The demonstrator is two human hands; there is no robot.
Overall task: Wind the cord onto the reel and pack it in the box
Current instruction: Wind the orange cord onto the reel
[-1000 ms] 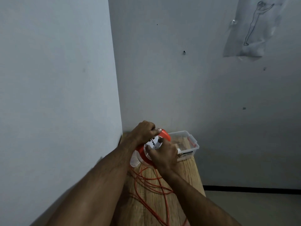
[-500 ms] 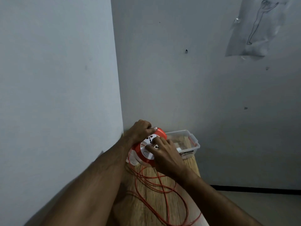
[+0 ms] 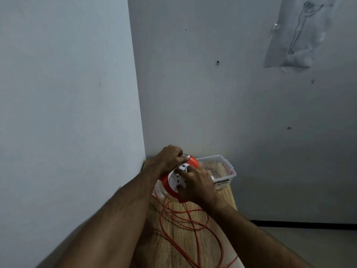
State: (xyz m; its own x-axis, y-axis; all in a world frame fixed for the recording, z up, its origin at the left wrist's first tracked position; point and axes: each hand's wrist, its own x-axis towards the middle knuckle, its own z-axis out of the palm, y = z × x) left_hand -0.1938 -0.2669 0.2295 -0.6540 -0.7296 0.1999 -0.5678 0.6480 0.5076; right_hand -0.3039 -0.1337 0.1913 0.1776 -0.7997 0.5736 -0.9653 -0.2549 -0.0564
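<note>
An orange reel (image 3: 166, 183) with a white socket face stands on edge on the wooden table (image 3: 218, 219). My left hand (image 3: 168, 158) grips its top rim. My right hand (image 3: 197, 184) presses on the white face, fingers curled over the reel's right side. Thin orange cord (image 3: 190, 229) lies in loose loops on the table below the reel and runs up to it. A clear plastic box (image 3: 226, 169) sits open right behind the reel, against the back wall.
The table stands in a corner, with a wall close on the left (image 3: 67, 132) and another behind (image 3: 231, 113). Its right edge drops to the floor (image 3: 309, 246). A sketch sheet (image 3: 295, 33) is taped high on the back wall.
My right hand has shifted around the reel's face, from its lower right to across the middle, and the cord loops on the table have changed shape. My left hand stays on the rim.
</note>
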